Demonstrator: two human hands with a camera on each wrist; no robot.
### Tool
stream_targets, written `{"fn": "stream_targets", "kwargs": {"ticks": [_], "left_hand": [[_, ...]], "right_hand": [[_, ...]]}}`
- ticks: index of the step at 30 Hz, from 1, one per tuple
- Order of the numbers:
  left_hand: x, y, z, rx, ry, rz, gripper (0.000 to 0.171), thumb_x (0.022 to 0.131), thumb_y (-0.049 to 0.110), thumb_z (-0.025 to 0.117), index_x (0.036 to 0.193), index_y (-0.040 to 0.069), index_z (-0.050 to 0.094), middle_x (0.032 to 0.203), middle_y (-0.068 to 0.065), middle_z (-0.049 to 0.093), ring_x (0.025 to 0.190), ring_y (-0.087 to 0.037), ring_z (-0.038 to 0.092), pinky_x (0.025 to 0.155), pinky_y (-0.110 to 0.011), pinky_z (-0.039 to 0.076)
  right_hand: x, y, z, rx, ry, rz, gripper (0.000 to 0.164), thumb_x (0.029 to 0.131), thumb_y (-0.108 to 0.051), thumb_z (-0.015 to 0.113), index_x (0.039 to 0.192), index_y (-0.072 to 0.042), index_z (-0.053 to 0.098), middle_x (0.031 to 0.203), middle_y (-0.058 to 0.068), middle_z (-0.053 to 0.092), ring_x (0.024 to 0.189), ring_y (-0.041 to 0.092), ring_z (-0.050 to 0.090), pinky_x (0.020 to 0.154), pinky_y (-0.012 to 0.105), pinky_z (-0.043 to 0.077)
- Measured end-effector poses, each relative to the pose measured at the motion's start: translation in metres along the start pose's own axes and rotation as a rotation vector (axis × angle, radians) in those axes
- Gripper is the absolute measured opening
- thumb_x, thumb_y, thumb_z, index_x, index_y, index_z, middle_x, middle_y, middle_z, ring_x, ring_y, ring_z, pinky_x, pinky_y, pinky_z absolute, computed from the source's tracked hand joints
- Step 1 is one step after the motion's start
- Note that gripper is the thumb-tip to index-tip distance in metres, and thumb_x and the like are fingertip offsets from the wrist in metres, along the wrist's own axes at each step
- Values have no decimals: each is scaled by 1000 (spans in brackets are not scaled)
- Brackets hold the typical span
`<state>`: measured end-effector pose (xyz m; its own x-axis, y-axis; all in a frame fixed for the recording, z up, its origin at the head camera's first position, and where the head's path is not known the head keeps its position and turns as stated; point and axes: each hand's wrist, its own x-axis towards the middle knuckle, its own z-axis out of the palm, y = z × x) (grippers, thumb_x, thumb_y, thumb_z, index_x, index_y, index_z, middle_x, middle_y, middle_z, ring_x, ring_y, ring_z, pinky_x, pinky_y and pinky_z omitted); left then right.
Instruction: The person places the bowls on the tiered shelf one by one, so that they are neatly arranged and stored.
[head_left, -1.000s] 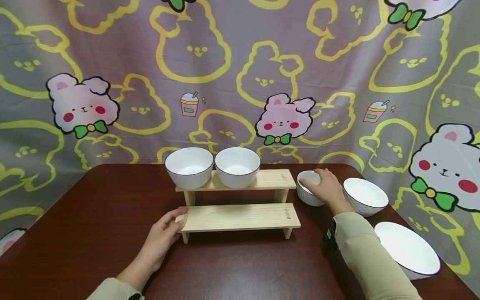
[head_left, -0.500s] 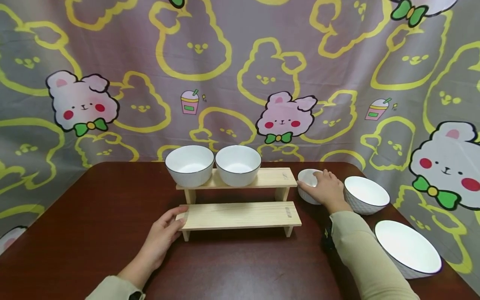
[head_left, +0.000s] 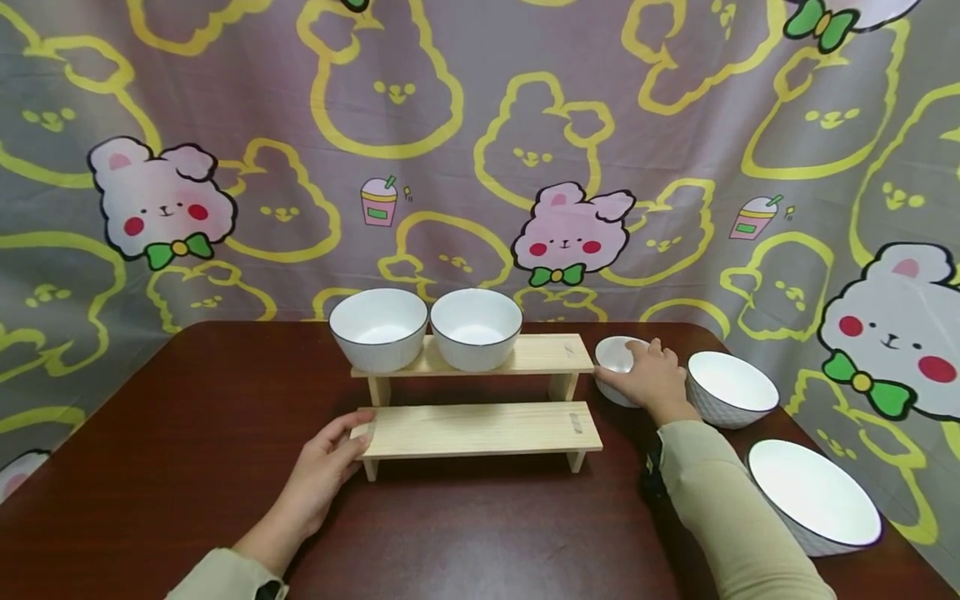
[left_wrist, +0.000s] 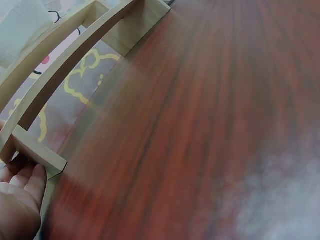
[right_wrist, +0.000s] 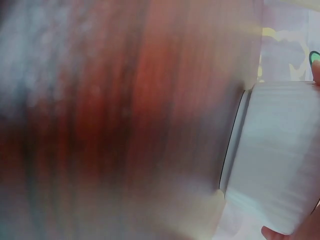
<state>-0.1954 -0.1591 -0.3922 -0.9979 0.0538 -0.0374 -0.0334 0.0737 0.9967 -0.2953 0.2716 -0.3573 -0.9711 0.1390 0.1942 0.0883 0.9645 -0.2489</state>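
Note:
A two-tier wooden shelf stand [head_left: 480,429] stands mid-table. My left hand [head_left: 318,467] grips the left end of its lower board; in the left wrist view that hand's fingers [left_wrist: 35,182] lie against the stand's leg. To the right of the stand, my right hand [head_left: 651,379] holds a small white bowl [head_left: 615,357] by its rim, thumb on the near left, fingers on the far right. The right wrist view shows the ribbed wall of the small bowl [right_wrist: 272,155] between finger and thumb. Two white bowls with dark rims, a left one [head_left: 378,329] and a right one [head_left: 476,329], sit on the upper board.
Right of my right hand stands a white bowl with a patterned outside [head_left: 731,387]. A larger oval-looking white bowl [head_left: 813,496] is nearer, by the table's right edge, beside my sleeve. The dark wooden table [head_left: 187,450] meets a printed curtain [head_left: 427,192] behind.
My right hand has shifted slightly and spread further over the small bowl, thumb at its left side. The left hand keeps its grip. The camera view has tilted a little.

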Motion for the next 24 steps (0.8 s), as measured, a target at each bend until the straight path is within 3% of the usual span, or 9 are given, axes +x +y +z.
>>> {"fn": "stream_targets", "kwargs": {"ticks": [8,14,24], "left_hand": [[0,5,2,-56,16,-58,43,92,14,52,133,5,45,136,-9,39,99,-7,51,91,-30,41],[1,7,2,-61,27,-50,42,92,14,53,132,4,47,134,-9,42,96,-6,52,86,-26,43],[0,3,2,-60,34,-46,43,92,15,53,133,5,47,132,-7,43,96,-4,51,89,-28,41]], "right_hand": [[-1,1,2,8,61,3,82,74,-61,57,130,-2,46,123,36,40,110,53,37,82,67,31],[-5,2,0,8,90,4,84,74,-63,57,130,-2,47,119,34,42,108,53,39,81,66,32],[-10,-5,-13,36,103,-4,85,74,-65,56,130,-1,45,120,33,43,107,52,39,80,65,33]]}}
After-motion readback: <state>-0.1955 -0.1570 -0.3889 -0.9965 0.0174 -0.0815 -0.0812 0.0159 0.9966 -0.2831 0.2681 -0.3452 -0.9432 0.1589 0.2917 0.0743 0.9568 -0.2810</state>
